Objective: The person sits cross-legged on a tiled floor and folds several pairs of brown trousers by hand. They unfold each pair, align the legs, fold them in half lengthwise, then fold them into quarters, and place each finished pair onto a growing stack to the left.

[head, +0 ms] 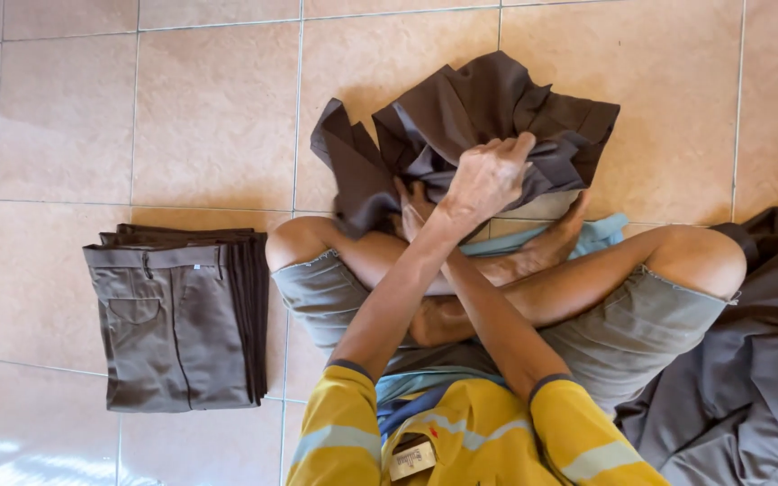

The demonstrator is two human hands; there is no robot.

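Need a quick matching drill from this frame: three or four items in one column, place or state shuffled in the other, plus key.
1. crumpled dark brown garment
2. folded stack of brown trousers
3. loose heap of grey-brown cloth
4. beige tiled floor

A. piled at the person's right
B. under everything
C. gripped by crossed hands, left hand on top
D. flat at the person's left

Pairs: 1-C, 2-D, 3-A, 4-B

Head view: worn on the person's head, facing straight down.
Nearness: close over the crossed legs and tiled floor [209, 108].
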